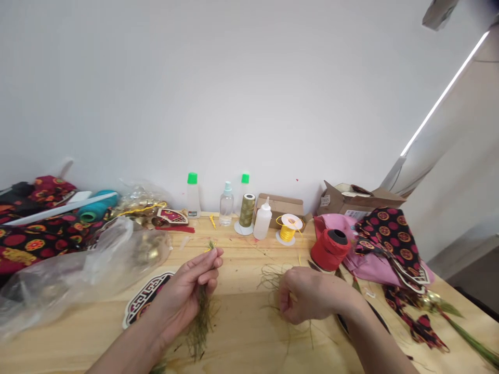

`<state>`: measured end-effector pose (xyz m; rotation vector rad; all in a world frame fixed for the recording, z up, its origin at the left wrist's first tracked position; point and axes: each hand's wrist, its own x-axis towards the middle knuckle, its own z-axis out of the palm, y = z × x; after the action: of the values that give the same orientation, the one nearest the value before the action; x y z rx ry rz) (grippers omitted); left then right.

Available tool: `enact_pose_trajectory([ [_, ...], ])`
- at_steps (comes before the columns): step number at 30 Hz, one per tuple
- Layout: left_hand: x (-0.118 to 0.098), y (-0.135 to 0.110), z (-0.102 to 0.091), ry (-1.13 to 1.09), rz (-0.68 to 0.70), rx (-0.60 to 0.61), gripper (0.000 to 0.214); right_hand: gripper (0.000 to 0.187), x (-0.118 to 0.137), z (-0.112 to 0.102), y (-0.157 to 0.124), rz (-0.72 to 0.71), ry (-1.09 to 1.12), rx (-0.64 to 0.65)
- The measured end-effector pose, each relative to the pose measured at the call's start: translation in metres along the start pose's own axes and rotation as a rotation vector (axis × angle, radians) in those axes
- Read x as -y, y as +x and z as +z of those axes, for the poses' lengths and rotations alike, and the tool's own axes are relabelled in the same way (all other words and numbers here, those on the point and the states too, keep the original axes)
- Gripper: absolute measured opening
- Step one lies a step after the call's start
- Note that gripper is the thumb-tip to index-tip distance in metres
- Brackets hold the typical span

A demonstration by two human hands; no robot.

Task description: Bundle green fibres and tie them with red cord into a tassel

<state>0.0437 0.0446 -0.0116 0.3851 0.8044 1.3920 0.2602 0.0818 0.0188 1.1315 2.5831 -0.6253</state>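
Observation:
My left hand (pixel 197 288) is closed around a green thread tassel (pixel 200 327). The tassel's tied top, with a bit of yellow, pokes out above the thumb and fingertips, while its strands hang down below the palm. To the right, my right hand (pixel 307 293) is curled into a fist low over the table. Loose green threads (pixel 270 280) stick out past its fingers on the left, and thin strands show beneath it. The fingers' inner side is partly hidden. Under my left forearm lies a patterned badge-shaped piece (pixel 146 296) with a cream border.
Along the wall stand clear bottles (pixel 226 208), an olive thread spool (pixel 247 210), a white squeeze bottle (pixel 263 221) and a yellow cord spool (pixel 287 231). A red thread cone (pixel 330 250) and pink cloth (pixel 362 265) lie right. Plastic bags (pixel 97 265) cover the left side.

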Motion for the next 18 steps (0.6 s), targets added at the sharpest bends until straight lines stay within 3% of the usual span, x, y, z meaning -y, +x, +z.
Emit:
enact_pose_trajectory([
  [3,0.001,0.0,0.001,0.007,-0.001,-0.012,0.018,0.02,0.006,-0.001,0.003,0.021,-0.014,-0.129],
  [6,0.002,0.0,0.002,0.021,-0.006,-0.015,0.017,0.021,0.015,0.0,0.007,-0.045,-0.034,-0.243],
  [13,0.003,0.002,0.002,0.039,-0.032,0.01,0.015,0.019,0.031,0.015,0.023,-0.05,-0.325,-0.224],
  [18,0.002,0.001,0.0,0.03,-0.029,0.016,0.013,0.019,0.037,0.019,0.016,-0.219,-0.155,-0.128],
])
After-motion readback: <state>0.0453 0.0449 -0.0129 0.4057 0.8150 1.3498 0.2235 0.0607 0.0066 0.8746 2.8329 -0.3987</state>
